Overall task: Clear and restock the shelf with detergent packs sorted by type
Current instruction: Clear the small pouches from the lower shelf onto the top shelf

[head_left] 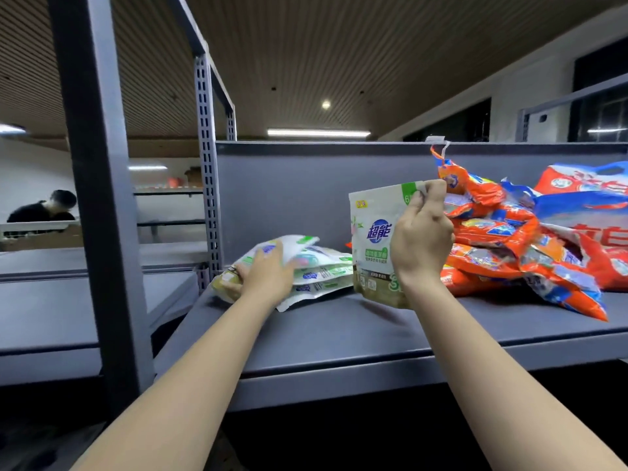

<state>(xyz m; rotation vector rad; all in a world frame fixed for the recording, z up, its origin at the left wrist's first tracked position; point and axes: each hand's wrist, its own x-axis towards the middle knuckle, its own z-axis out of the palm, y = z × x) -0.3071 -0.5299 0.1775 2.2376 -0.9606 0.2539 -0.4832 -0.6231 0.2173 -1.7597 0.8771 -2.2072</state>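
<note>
While the right hand (421,239) holds a white-and-green upright detergent pouch (373,246) with an olive bottom band, its fingers are curled and pinch the pouch's top right corner. The pouch stands on the grey metal shelf deck (339,328), roughly at its middle, bottom edge touching the deck. The left hand (268,270) rests on a flat stack of white-and-green detergent pouches (319,271) at the left end of the deck; its fingers lie fairly straight over the top pouch, thumb toward the near-left edge of the stack. Whether the thumb hooks under a pouch cannot be told. At least 3 pouches show in the stack. A heap of orange-red detergent bags (509,246) with blue-and-white print fills the right part of the deck, just beside the upright pouch. A grey perforated upright post (207,171) borders the shelf on the left.
</note>
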